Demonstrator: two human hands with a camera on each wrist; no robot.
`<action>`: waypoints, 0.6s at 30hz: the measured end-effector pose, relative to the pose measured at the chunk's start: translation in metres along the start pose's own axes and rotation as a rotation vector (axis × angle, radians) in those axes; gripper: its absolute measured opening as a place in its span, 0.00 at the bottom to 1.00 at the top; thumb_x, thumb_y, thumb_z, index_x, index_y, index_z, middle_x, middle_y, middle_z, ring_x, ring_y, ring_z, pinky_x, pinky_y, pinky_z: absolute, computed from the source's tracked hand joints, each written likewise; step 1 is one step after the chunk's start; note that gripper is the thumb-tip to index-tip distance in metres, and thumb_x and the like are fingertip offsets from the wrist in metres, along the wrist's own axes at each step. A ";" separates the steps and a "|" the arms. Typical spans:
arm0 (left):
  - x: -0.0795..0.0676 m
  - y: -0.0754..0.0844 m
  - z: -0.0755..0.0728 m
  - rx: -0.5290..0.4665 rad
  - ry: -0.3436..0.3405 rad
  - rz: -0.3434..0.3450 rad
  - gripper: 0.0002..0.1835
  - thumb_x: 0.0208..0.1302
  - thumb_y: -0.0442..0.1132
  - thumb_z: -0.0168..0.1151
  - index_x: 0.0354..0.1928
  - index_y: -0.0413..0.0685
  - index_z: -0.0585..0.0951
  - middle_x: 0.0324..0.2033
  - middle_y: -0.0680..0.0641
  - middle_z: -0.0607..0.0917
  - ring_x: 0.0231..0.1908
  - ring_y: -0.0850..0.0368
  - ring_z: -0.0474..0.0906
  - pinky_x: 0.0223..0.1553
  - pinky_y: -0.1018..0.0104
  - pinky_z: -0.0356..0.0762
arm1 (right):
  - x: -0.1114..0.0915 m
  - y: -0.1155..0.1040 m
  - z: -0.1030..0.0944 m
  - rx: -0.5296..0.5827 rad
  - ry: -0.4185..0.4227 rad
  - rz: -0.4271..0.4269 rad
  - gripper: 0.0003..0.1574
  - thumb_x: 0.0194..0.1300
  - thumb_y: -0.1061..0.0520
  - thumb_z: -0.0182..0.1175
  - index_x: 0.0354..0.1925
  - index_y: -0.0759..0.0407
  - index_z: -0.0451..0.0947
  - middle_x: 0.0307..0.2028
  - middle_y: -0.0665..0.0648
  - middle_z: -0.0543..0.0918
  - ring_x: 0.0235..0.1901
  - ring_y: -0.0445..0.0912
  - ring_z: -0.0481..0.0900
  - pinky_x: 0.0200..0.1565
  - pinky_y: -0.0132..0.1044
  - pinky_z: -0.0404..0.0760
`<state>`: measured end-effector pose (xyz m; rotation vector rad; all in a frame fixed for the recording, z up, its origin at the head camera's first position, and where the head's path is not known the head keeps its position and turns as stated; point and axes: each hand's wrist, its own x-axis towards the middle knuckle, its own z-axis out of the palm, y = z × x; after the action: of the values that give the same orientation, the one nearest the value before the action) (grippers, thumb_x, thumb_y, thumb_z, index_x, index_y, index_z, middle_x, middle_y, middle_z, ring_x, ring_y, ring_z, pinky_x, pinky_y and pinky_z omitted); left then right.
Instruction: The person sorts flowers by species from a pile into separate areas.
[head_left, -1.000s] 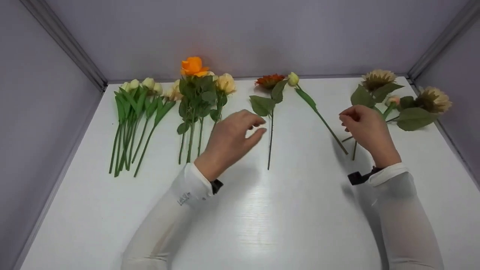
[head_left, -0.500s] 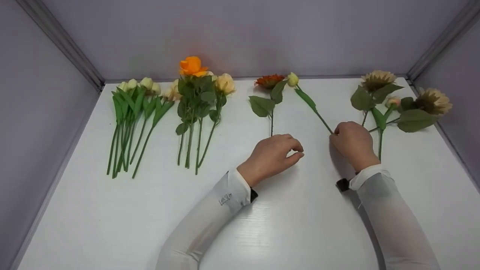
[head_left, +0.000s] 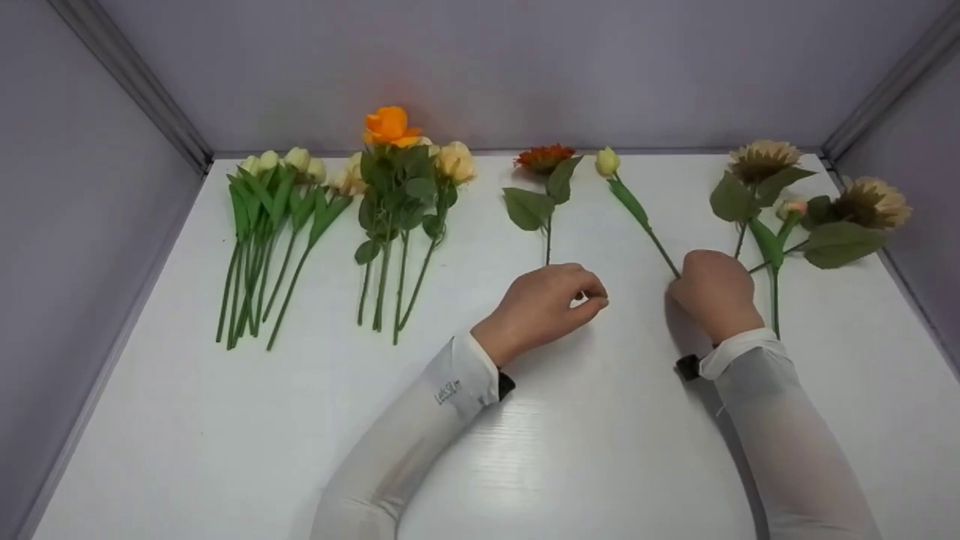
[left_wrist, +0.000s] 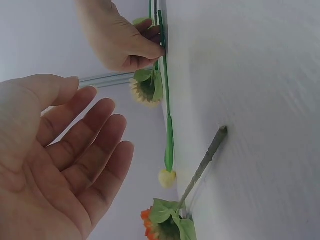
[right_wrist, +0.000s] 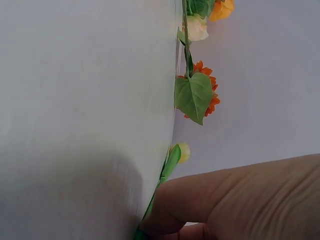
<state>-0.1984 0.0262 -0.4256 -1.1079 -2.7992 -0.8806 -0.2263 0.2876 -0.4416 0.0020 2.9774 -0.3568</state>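
Observation:
My right hand (head_left: pixel 714 294) pinches the stem of a pale yellow tulip (head_left: pixel 631 202) near its lower end. In the left wrist view, thumb and fingers of that hand meet at the tulip's green stem (left_wrist: pixel 166 85). The bloom points to the back wall. My left hand (head_left: pixel 546 304), holding nothing, hovers over the lower stem of a red-orange sunflower (head_left: pixel 528 208) and hides part of it. Its fingers are loosely bent in the left wrist view, the palm (left_wrist: pixel 47 195) bare. The sunflower's cut stem end (left_wrist: pixel 222 131) shows beside it.
Left on the white table (head_left: pixel 225 450) lies a bunch of pale tulips (head_left: pixel 259 210). Beside them are peach roses (head_left: pixel 454 163) and an orange rose (head_left: pixel 390 127). Cream sunflowers (head_left: pixel 870 202) and a pinkish bud flower (head_left: pixel 791 208) lie right. Grey walls (head_left: pixel 525 67) enclose the table.
My left hand has moved right and nearer me, from beside the roses to the red-orange sunflower's stem. My right hand has come down and gripped the yellow tulip, whose bloom has shifted slightly right.

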 end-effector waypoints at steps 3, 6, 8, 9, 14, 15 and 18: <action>-0.001 -0.001 -0.001 -0.011 -0.002 -0.005 0.07 0.65 0.51 0.55 0.40 0.64 0.82 0.34 0.67 0.78 0.38 0.68 0.75 0.37 0.75 0.70 | 0.001 -0.001 -0.001 -0.004 -0.020 0.001 0.12 0.54 0.63 0.52 0.16 0.62 0.71 0.17 0.59 0.72 0.19 0.53 0.67 0.18 0.44 0.65; -0.001 -0.003 -0.001 -0.031 -0.002 -0.014 0.08 0.65 0.50 0.55 0.39 0.65 0.82 0.34 0.67 0.77 0.38 0.67 0.75 0.37 0.75 0.70 | 0.002 0.001 -0.001 0.022 -0.044 0.002 0.12 0.54 0.61 0.52 0.17 0.63 0.71 0.16 0.59 0.73 0.18 0.53 0.69 0.18 0.43 0.66; -0.001 -0.005 -0.002 -0.046 -0.001 -0.027 0.08 0.65 0.51 0.55 0.39 0.65 0.82 0.34 0.67 0.77 0.38 0.68 0.75 0.37 0.75 0.70 | 0.003 0.003 -0.002 0.055 -0.060 0.002 0.12 0.54 0.60 0.53 0.18 0.64 0.72 0.15 0.59 0.74 0.16 0.53 0.71 0.17 0.43 0.67; -0.001 -0.005 -0.003 -0.053 0.002 -0.032 0.08 0.65 0.51 0.55 0.39 0.65 0.82 0.34 0.67 0.77 0.38 0.69 0.75 0.37 0.76 0.70 | 0.003 0.005 -0.003 0.079 -0.070 0.003 0.12 0.54 0.59 0.53 0.18 0.65 0.73 0.14 0.60 0.75 0.16 0.53 0.71 0.17 0.43 0.67; -0.002 -0.009 -0.007 -0.109 0.017 -0.075 0.08 0.65 0.51 0.54 0.40 0.66 0.82 0.35 0.68 0.78 0.37 0.73 0.73 0.38 0.75 0.70 | 0.003 0.012 -0.009 0.198 -0.090 0.026 0.13 0.58 0.56 0.54 0.28 0.66 0.78 0.18 0.59 0.78 0.18 0.52 0.73 0.19 0.42 0.70; -0.002 -0.010 -0.008 -0.121 0.024 -0.085 0.08 0.65 0.51 0.54 0.40 0.66 0.82 0.35 0.68 0.78 0.36 0.74 0.72 0.38 0.75 0.70 | 0.002 0.012 -0.011 0.219 -0.089 0.030 0.14 0.59 0.55 0.54 0.30 0.66 0.78 0.20 0.59 0.78 0.20 0.52 0.74 0.20 0.42 0.70; -0.002 -0.013 -0.009 -0.182 0.056 -0.118 0.08 0.65 0.51 0.55 0.40 0.65 0.82 0.34 0.68 0.78 0.36 0.74 0.72 0.38 0.74 0.71 | 0.000 0.011 -0.018 0.289 -0.085 0.037 0.16 0.61 0.52 0.54 0.36 0.65 0.77 0.25 0.60 0.80 0.24 0.53 0.77 0.22 0.42 0.72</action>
<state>-0.2074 0.0126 -0.4246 -0.9265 -2.8091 -1.1790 -0.2288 0.3028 -0.4271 0.0704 2.8110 -0.7576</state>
